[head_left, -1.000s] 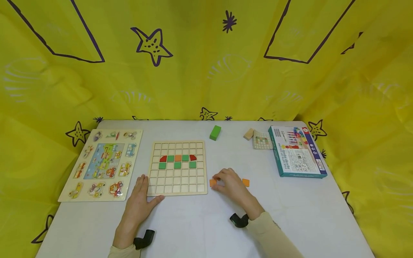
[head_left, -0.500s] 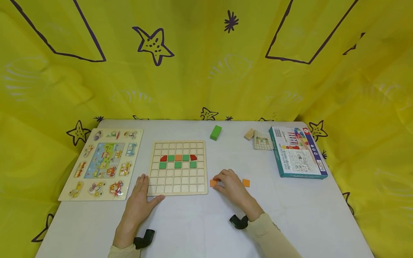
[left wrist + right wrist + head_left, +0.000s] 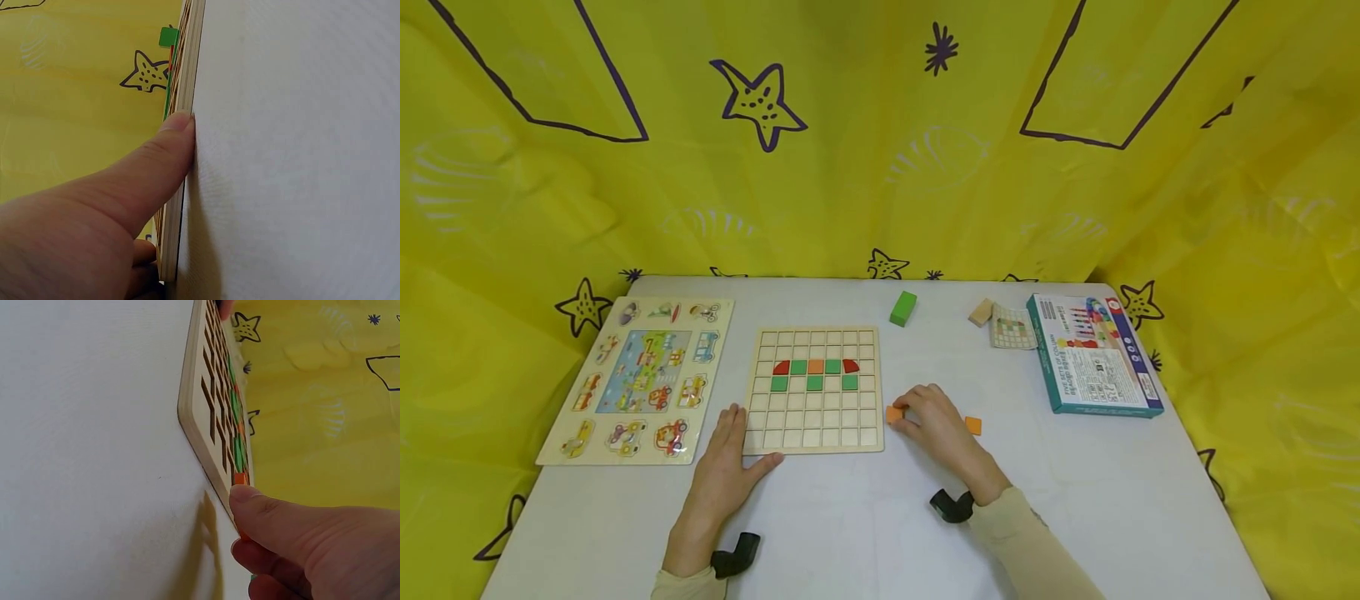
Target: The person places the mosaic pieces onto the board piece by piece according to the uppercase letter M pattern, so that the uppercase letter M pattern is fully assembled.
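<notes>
A wooden grid board (image 3: 830, 402) lies in the middle of the table. Red, green and orange tiles (image 3: 815, 383) fill several of its upper cells. My left hand (image 3: 718, 467) rests at the board's near left corner, fingers stretched along its left side. In the left wrist view the thumb (image 3: 150, 159) presses against the near edge. Just right of the board, my right hand (image 3: 938, 425) pinches an orange square tile (image 3: 892, 414) between thumb and fingers; the right wrist view shows the tile's end (image 3: 240, 479) sticking out past the thumb. Another orange tile (image 3: 973, 426) lies by the right wrist.
A vehicle puzzle board (image 3: 580, 333) lies at the left. Behind are a green block (image 3: 903, 308), a plain wooden block (image 3: 981, 312) and a pattern card (image 3: 1013, 327). A flat teal box (image 3: 1093, 354) stands at the right. Yellow cloth (image 3: 850, 192) surrounds the table.
My right hand has shifted slightly away from me, bringing the orange tile with it. The left hand stays at the board's corner.
</notes>
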